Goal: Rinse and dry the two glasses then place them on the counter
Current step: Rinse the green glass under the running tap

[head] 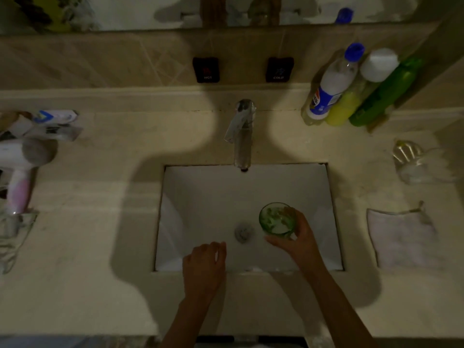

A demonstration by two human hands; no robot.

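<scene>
My right hand (298, 241) grips a green glass (277, 218) upright over the white sink basin (200, 197), just right of the drain (243, 232). The glass has pale and green smears inside. My left hand (204, 264) hovers over the sink's front edge with fingers loosely curled, holding nothing. A clear glass (411, 163) lies tilted on the counter (100, 234) at the right. A white cloth (404, 238) lies flat on the counter right of the sink. The tap (242, 135) stands behind the basin; I see no water running.
Hot and cold knobs (206, 69) sit on the wall above the tap. Three bottles (351, 91) stand at the back right. A hair dryer (22, 169), a crumpled plastic wrap (12, 237) and small packets (50, 124) crowd the left counter.
</scene>
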